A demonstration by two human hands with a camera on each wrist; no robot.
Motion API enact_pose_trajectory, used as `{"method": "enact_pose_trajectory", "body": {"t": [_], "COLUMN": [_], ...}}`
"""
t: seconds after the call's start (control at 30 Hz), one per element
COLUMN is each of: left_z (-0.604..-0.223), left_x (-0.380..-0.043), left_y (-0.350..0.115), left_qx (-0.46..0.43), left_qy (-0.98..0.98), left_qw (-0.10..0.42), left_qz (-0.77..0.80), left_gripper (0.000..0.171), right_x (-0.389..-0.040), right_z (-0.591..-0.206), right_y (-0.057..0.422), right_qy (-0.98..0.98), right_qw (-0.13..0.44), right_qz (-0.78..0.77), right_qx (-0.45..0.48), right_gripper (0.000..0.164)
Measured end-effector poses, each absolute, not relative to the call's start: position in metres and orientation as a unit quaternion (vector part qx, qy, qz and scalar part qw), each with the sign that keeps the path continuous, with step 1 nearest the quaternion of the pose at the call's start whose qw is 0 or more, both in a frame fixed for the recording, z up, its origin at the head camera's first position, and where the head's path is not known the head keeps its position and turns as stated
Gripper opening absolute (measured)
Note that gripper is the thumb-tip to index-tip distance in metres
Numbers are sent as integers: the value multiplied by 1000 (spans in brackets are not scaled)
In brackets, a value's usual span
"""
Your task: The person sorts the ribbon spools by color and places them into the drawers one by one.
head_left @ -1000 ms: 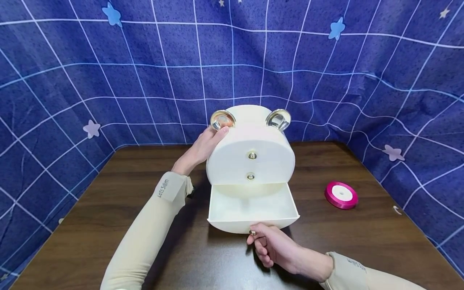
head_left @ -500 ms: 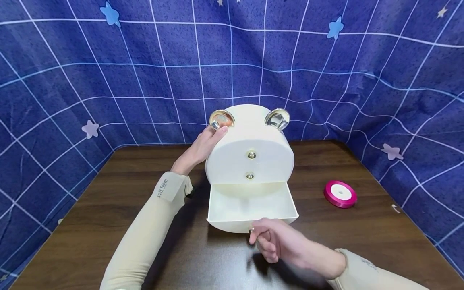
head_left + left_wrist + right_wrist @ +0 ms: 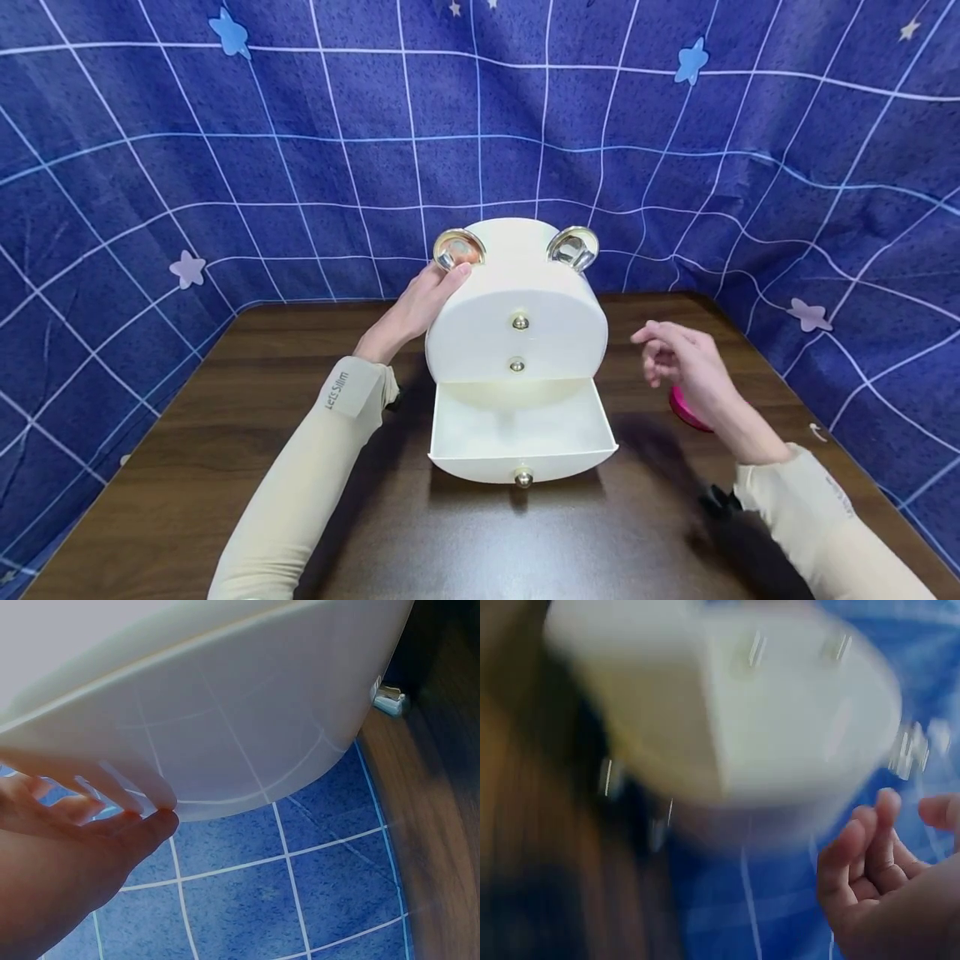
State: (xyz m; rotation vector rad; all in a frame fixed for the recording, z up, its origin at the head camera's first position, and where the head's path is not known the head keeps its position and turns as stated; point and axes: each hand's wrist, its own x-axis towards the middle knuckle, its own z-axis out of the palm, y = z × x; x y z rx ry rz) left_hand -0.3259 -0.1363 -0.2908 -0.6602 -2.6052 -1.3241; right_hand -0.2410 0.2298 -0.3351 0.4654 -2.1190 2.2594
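Note:
A white storage box [image 3: 480, 342] with two shiny gold ears [image 3: 573, 248] stands on the wooden table. Its bottom drawer [image 3: 487, 471] is pulled out and nothing shows inside; a gold knob [image 3: 523, 478] sits on its front. At the box's upper left side, just below the left ear, my left hand [image 3: 423, 304] rests against the shell. The left wrist view has the fingertips of that hand [image 3: 82, 840] touching the glossy white surface. My right hand [image 3: 690, 367] is in the air right of the box, fingers loosely curled and holding nothing. It partly covers a pink ribbon spool [image 3: 686, 412].
The dark wooden table [image 3: 285, 400] carries the box and spool. A blue curtain [image 3: 337, 167] with white grid lines and stars hangs behind and along both sides. Two upper drawers with gold knobs [image 3: 521, 322] are closed.
My right hand has let go of the bottom drawer's knob and moved up and right, over the ribbon spool. The left hand and the drawer have stayed put.

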Motion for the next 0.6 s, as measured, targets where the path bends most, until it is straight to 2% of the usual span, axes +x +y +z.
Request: {"method": "enact_pose_trajectory", "body": {"t": [0.07,0.13,0.23,0.3,0.43,0.53,0.6], "left_z": [-291,-291,-292,-292,-291,-291,-291], "left_x": [-326,-325,-325,-325,-325,-326,-326], "left_y": [-136,-135,-135,-135,-135,-136,-136], "left_qx": [-221,-223,-225,-226,-224,-222,-222], "left_qy": [-867,-866,-865,-864,-863,-864,-865], "left_qw": [72,71,70,70,71,71,71], "left_qz": [-441,-442,-444,-444,-447,-445,-444], "left_gripper": [56,55,54,53,54,56,56], "right_x": [-254,-265,-274,-277,-278,-278,-278], "right_z": [-343,-354,-368,-376,-387,-393,-397], "right_y": [248,264,284,294,303,305,306], "right_qy": [-751,-837,-935,-967,-992,-994,-995], "right_qw": [78,138,180,159,42,-14,-26], "right_qz": [646,523,301,196,121,105,95], "right_qx": [110,83,58,48,22,10,12], "right_gripper": [22,24,40,56,84,88,85]}}
